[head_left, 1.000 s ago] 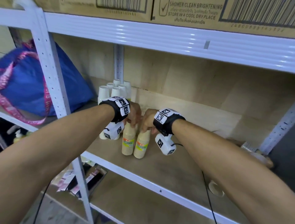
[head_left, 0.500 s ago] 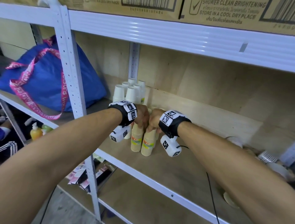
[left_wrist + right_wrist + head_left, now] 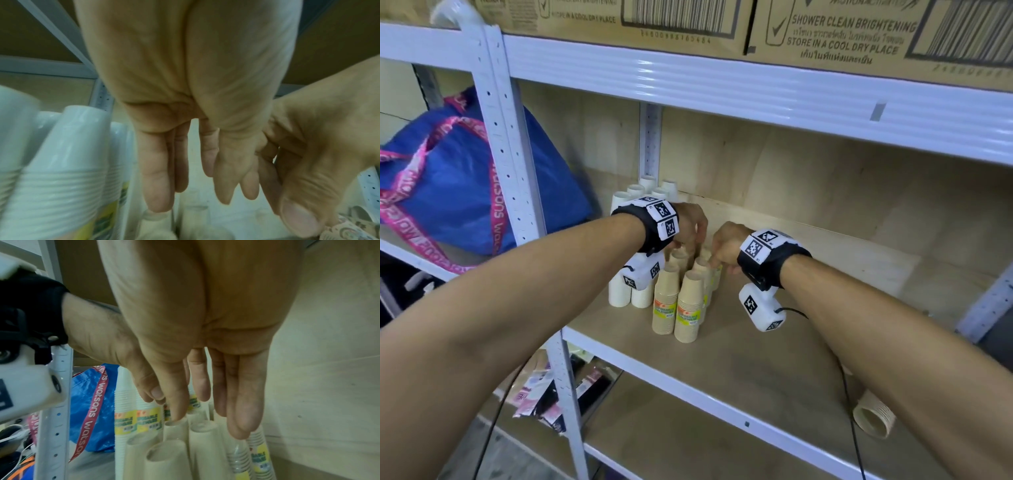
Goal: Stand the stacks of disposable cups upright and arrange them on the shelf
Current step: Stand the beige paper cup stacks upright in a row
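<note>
Several tan cup stacks (image 3: 690,308) with yellow labels stand upright and bunched together on the wooden shelf (image 3: 756,359). Behind them to the left stand white cup stacks (image 3: 626,200). My left hand (image 3: 690,240) hovers over the tan stacks' tops with its fingers (image 3: 156,178) straight and pointing down, holding nothing. My right hand (image 3: 717,260) is close beside it, and its straight fingers (image 3: 246,402) hang over the tan cup stacks (image 3: 170,459). Its thumb tip reaches one stack's top. The white cup stacks (image 3: 61,162) sit just left of my left hand.
One tan cup stack (image 3: 873,416) lies on its side near the shelf's front right, partly hidden by my right arm. A blue bag (image 3: 448,185) fills the bay to the left. A white upright post (image 3: 506,144) and cardboard boxes (image 3: 842,31) overhead bound the space.
Both hands have let go of the tan stacks' tops, which they gripped before, and now hang straight-fingered above them. The stacks stay standing. The head view has shifted right.
</note>
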`<state>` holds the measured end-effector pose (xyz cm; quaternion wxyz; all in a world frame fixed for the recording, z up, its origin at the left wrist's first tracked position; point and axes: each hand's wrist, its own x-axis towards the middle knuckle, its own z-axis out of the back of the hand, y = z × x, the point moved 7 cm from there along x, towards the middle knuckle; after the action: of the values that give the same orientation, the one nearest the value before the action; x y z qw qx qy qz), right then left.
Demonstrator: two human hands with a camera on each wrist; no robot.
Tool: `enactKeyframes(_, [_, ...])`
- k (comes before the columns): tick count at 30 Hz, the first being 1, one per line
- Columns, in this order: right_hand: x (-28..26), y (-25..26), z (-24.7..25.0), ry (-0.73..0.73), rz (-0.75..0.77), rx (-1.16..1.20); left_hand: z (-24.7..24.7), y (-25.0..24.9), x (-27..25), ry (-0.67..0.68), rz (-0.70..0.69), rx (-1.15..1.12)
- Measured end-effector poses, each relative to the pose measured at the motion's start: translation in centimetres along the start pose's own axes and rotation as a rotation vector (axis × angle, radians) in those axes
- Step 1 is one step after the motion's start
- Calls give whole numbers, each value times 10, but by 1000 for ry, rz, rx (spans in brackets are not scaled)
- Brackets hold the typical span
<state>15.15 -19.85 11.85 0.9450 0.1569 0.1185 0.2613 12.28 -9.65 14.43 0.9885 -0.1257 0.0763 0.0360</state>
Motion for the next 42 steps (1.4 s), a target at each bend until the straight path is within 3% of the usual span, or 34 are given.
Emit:
enactKeyframes(9, [-28,-79,43,-76,-257,28,7,-67,34,-65,-149,-36])
enactKeyframes(20, [-99,-203,63,-132,-544,-95,-50,-186,69,14,-431,-46])
enactKeyframes(29, [-145,-289,30,-85,-730,-130,-123,-255,86,95,-654,57])
enactKeyframes(34, [-179,-303,3,-133,-775,-25,-165,-275,100,161,-699,58])
enactKeyframes(39, [-167,-378,-50,-202,-840,164,-201,-285,116,185,-714,46])
enactKeyframes(42, [-177,-359,-55,-232,-844,243,-217,-289,123,142,-745,87])
